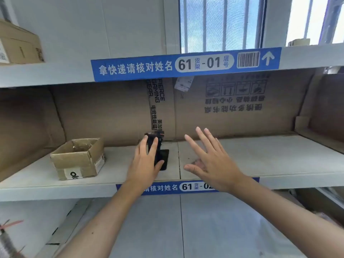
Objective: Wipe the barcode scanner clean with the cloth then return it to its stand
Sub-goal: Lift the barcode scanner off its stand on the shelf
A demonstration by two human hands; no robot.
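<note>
The left hand (147,161) was wrapped around the scanner (157,144) upright on its stand (164,159), right of the open box (78,158), the right hand (208,161) spread empty beside it; a loose one-handed grip risked toppling both.

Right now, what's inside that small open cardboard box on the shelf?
The small cardboard box shows only its brown inner walls and crumpled flaps; its bottom is hidden by the front wall.
</note>
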